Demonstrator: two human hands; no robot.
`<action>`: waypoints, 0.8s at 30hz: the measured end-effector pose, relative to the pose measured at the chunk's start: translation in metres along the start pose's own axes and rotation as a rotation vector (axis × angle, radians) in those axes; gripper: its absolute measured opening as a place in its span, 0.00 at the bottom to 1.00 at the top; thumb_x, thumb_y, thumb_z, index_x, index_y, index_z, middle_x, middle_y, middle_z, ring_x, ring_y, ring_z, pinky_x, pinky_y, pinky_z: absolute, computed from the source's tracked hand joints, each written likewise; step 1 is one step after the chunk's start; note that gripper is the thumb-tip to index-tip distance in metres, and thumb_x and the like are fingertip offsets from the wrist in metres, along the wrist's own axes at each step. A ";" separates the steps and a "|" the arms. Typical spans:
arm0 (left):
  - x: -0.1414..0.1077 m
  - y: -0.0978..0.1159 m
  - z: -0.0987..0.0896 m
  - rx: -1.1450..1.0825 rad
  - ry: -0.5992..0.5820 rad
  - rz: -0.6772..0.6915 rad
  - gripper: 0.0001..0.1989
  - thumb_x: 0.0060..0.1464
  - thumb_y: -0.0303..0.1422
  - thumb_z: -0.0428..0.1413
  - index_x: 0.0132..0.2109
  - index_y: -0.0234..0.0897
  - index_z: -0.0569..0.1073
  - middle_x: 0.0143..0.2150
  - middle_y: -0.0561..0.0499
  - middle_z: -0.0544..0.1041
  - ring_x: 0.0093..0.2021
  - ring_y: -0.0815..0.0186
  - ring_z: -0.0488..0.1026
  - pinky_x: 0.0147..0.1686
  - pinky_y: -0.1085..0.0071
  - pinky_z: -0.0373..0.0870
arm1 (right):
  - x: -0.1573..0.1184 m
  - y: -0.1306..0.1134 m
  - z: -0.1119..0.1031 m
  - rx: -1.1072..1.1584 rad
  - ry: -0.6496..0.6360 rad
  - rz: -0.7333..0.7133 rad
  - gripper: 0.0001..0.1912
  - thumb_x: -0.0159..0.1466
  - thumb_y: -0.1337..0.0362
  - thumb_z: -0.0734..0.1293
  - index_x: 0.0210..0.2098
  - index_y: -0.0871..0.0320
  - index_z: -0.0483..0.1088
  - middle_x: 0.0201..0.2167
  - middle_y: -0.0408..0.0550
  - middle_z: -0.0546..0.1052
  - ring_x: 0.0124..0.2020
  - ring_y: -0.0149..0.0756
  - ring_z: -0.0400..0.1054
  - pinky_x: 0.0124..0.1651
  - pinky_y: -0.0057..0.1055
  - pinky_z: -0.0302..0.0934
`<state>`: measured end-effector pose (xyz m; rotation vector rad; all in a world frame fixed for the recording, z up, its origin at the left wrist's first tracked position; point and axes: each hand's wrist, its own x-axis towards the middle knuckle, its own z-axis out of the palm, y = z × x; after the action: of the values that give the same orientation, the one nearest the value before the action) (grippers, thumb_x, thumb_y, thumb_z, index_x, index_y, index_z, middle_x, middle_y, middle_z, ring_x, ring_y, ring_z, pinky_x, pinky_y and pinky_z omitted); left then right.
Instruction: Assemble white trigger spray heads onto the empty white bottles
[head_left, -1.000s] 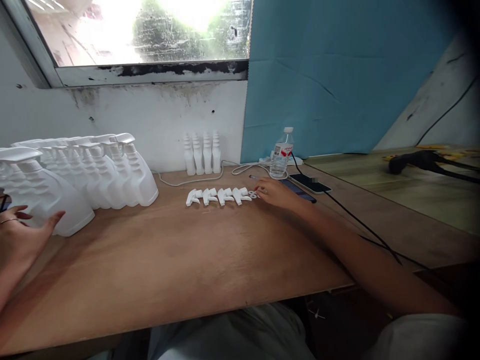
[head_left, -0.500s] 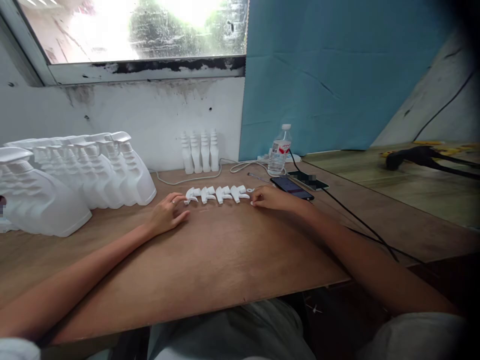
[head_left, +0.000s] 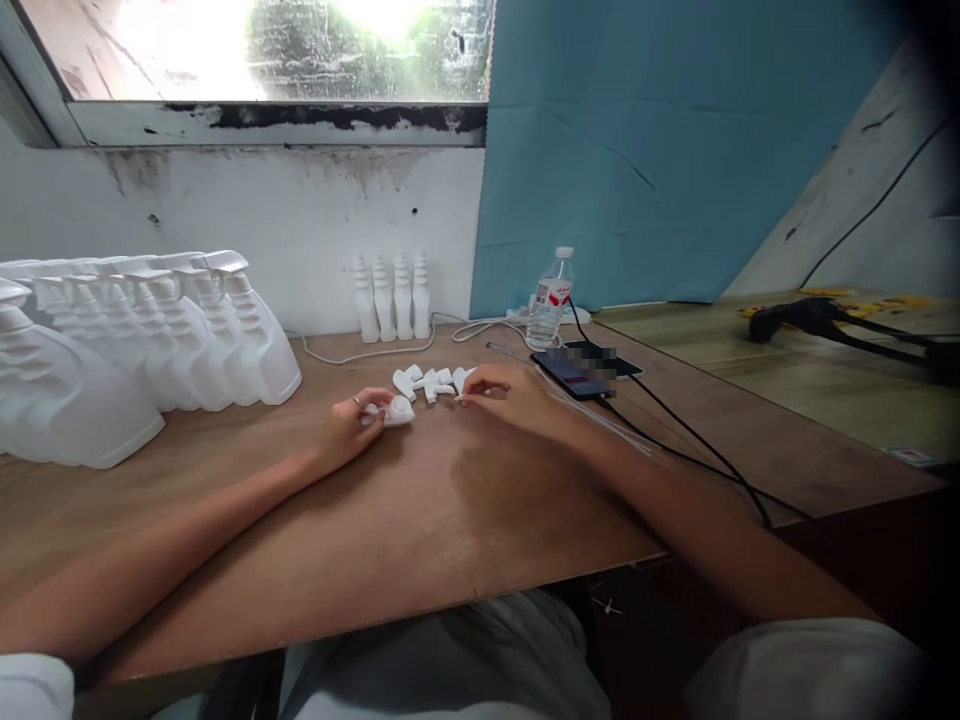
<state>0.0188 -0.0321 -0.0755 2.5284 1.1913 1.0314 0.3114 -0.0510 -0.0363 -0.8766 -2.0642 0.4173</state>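
My left hand is closed on a white trigger spray head, its round cap end turned toward me just above the table. Between the thumb and fingertips of my right hand is a small white piece, too small to name for sure. Behind and between my hands lie more white spray heads, side by side on the brown table. My right fingers partly cover the rightmost one.
White spray bottles stand in rows at left. Several slim white bottles line the wall. A water bottle, phones, a pen and black cables are at right. Thin clear tubes lie beside my right forearm.
My left hand has picked the leftmost spray head out of the row and drawn it nearer. My right hand has moved left toward it with the small white piece. The view has shifted slightly.
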 end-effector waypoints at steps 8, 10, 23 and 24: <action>-0.018 0.050 0.006 -0.276 -0.195 0.076 0.15 0.63 0.36 0.48 0.55 0.40 0.64 0.45 0.52 0.79 0.37 0.70 0.76 0.39 0.75 0.71 | -0.009 -0.034 0.033 -0.082 -0.033 -0.424 0.06 0.67 0.66 0.62 0.36 0.57 0.72 0.36 0.50 0.76 0.39 0.35 0.70 0.43 0.34 0.67; -0.018 0.049 0.007 -0.292 -0.201 0.094 0.14 0.63 0.36 0.49 0.54 0.40 0.66 0.45 0.51 0.78 0.40 0.69 0.76 0.41 0.75 0.72 | -0.011 -0.036 0.031 -0.101 -0.100 -0.460 0.08 0.67 0.68 0.61 0.38 0.58 0.72 0.38 0.52 0.76 0.40 0.35 0.70 0.44 0.35 0.67; -0.015 0.054 0.004 -0.109 -0.241 0.285 0.13 0.61 0.36 0.52 0.51 0.38 0.69 0.48 0.46 0.76 0.46 0.63 0.74 0.47 0.70 0.70 | -0.014 -0.035 0.029 -0.200 -0.145 -0.478 0.07 0.66 0.65 0.63 0.39 0.59 0.73 0.45 0.55 0.74 0.47 0.38 0.69 0.51 0.39 0.66; -0.015 0.055 0.005 -0.104 -0.237 0.280 0.12 0.61 0.35 0.51 0.51 0.38 0.69 0.48 0.47 0.76 0.45 0.64 0.75 0.46 0.70 0.70 | -0.014 -0.036 0.029 -0.241 -0.139 -0.487 0.07 0.67 0.65 0.63 0.38 0.60 0.73 0.44 0.54 0.75 0.47 0.39 0.69 0.51 0.40 0.65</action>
<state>0.0493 -0.0793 -0.0648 2.6919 0.7180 0.7916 0.2782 -0.0854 -0.0408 -0.4581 -2.3984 -0.0378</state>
